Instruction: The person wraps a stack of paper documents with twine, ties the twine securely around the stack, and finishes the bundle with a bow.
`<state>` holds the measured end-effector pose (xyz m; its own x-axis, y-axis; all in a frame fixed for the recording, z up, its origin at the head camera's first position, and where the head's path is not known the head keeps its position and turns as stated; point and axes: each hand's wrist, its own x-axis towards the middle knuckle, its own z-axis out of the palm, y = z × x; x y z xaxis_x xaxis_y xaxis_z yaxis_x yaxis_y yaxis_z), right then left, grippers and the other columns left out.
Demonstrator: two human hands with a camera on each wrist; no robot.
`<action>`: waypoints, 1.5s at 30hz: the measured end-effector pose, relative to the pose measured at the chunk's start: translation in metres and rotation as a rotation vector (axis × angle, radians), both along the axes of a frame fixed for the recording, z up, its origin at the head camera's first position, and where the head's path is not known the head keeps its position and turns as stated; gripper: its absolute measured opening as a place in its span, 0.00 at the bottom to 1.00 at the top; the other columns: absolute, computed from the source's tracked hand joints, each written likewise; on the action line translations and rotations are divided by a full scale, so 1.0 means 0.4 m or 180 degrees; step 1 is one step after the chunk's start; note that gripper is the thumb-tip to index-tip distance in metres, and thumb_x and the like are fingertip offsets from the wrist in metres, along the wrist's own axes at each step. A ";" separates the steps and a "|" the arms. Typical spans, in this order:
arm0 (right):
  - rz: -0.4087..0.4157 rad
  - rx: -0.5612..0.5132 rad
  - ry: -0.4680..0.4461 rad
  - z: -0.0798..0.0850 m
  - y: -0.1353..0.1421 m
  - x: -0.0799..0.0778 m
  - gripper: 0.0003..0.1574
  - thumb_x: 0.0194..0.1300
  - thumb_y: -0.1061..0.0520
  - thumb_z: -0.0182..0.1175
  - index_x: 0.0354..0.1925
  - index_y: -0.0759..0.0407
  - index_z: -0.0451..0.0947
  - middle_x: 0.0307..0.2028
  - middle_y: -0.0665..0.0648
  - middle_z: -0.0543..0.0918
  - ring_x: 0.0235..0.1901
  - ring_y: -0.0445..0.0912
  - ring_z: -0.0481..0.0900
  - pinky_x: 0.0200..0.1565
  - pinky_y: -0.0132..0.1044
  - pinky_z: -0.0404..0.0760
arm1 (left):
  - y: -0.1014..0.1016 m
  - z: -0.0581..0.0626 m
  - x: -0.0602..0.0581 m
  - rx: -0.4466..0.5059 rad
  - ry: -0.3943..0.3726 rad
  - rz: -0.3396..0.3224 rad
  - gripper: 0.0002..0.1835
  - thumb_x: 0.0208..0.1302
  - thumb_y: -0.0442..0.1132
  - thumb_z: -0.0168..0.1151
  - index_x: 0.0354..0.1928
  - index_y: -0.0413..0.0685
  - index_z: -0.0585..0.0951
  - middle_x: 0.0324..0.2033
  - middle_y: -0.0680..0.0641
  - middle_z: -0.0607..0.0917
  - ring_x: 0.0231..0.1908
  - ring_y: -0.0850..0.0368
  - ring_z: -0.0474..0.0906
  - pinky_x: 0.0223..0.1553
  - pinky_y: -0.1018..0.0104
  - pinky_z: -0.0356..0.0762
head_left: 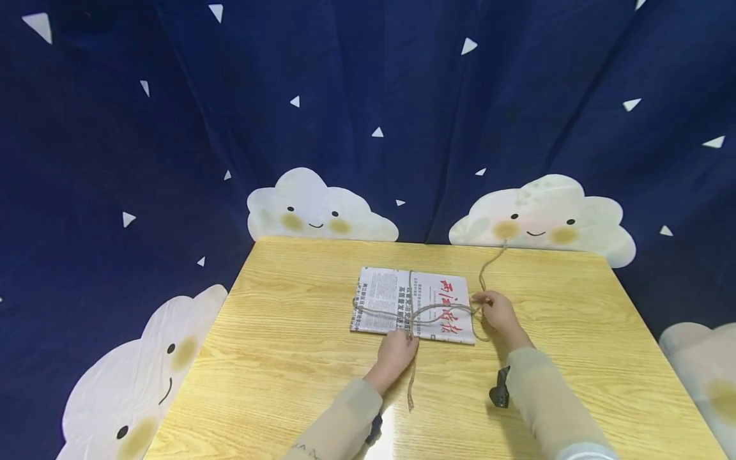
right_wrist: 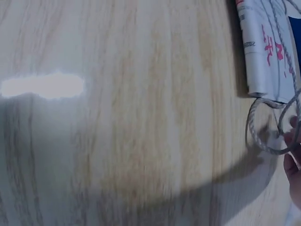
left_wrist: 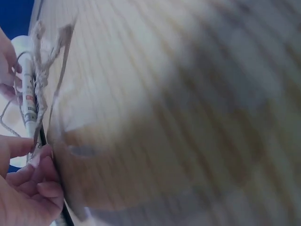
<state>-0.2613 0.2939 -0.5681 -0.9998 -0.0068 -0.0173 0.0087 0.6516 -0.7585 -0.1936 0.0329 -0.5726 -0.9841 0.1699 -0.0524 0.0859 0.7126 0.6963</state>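
A folded newspaper point(head_left: 382, 287) with red and black print lies on the table, with twine point(head_left: 379, 312) running across it both ways and crossing near its middle. At the near edge of the paper, my left hand point(head_left: 397, 352) pinches the twine between thumb and fingers; a loose end hangs toward me over the table. My right hand point(head_left: 499, 312) pinches the twine just off the paper's right edge. In the right wrist view a loop of twine point(right_wrist: 254, 129) curves beside the paper's corner, with the right fingers point(right_wrist: 291, 141) at it.
The wooden table point(head_left: 575, 358) spreads around the paper. One length of twine point(head_left: 485, 268) trails from the right hand to the table's far edge. Behind stands a dark blue curtain point(head_left: 345, 64) with white triangles and cloud faces. A black wrist camera point(head_left: 500, 388) hangs under the right sleeve.
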 end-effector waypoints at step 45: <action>0.0376 0.0931 0.0455 0.016 -0.062 -0.042 0.10 0.64 0.63 0.51 0.41 0.70 0.74 0.30 0.62 0.77 0.31 0.53 0.74 0.39 0.51 0.72 | -0.032 0.012 0.008 -0.0191 0.0413 0.0138 0.21 0.56 0.35 0.59 0.10 0.51 0.63 0.09 0.56 0.63 0.10 0.64 0.57 0.10 0.75 0.56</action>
<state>-0.2779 0.2690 -0.5618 -0.9848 -0.1383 0.1046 -0.1729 0.8318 -0.5275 -0.1905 0.0199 -0.5677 -0.9896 0.1275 0.0668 0.1407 0.7576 0.6373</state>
